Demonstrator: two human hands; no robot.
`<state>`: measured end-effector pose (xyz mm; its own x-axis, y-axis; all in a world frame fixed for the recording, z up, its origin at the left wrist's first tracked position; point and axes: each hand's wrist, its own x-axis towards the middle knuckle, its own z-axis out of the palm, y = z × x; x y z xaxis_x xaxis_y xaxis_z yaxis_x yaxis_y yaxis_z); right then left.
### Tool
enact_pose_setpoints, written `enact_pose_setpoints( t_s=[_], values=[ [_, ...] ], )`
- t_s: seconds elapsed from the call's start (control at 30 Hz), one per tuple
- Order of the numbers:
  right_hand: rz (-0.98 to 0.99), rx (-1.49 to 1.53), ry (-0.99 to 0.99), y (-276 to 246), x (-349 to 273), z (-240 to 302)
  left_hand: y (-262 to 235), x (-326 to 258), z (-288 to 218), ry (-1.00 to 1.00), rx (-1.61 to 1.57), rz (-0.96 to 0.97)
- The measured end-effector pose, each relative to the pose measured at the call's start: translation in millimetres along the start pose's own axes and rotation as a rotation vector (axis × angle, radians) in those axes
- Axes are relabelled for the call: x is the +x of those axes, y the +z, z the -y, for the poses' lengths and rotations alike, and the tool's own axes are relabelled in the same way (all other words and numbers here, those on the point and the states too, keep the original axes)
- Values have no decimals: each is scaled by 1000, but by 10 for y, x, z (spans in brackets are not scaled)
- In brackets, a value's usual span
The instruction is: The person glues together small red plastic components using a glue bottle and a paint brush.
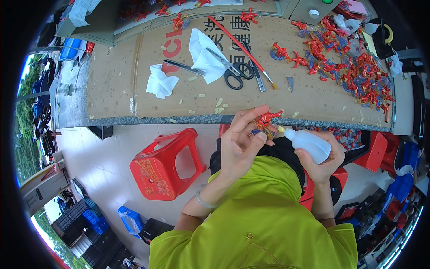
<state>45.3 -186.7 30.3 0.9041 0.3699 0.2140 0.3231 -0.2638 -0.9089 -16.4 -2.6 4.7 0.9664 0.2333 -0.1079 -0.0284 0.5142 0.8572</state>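
My left hand (242,145) is closed round a small red figurine (268,117) with a clear purple-and-yellow base, held just off the table's front edge. In my right hand (326,163) is a white squeeze bottle (311,144), its yellowish nozzle pointing left at the figurine's base. Only a small gap shows between nozzle and figurine; whether they touch I cannot tell. Beyond my hands, on the cardboard, lie black-handled scissors (234,74), a red-handled brush (244,50), a tweezer-like metal tool (259,80) and crumpled white tissues (161,82).
A heap of similar red figurines (358,74) covers the table's right side. The cardboard sheet (112,85) carries small yellowish scraps. A grey machine housing (309,11) stands at the back. On the floor left of me is a red stool (156,172); blue crates (130,219) sit farther off.
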Motion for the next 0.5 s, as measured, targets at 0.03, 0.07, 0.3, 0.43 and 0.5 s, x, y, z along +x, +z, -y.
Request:
enact_pose_setpoints(
  t_s=[0.03,0.07,0.3,0.43,0.5],
  values=[
    [1,0,0,-1,0,0,-1,-2,1,6,9,4],
    [6,-12,-4,-2,1,2,-3,-3,1,6,9,3],
    [4,-46,-34,7,6,7,24,-4,-6,19,28,-40],
    [25,-175,-111,-10,46,116,8,-7,23,29,47,-30],
    [17,-257,-184,-5,53,160,-12,-4,33,28,53,-9]
  ],
)
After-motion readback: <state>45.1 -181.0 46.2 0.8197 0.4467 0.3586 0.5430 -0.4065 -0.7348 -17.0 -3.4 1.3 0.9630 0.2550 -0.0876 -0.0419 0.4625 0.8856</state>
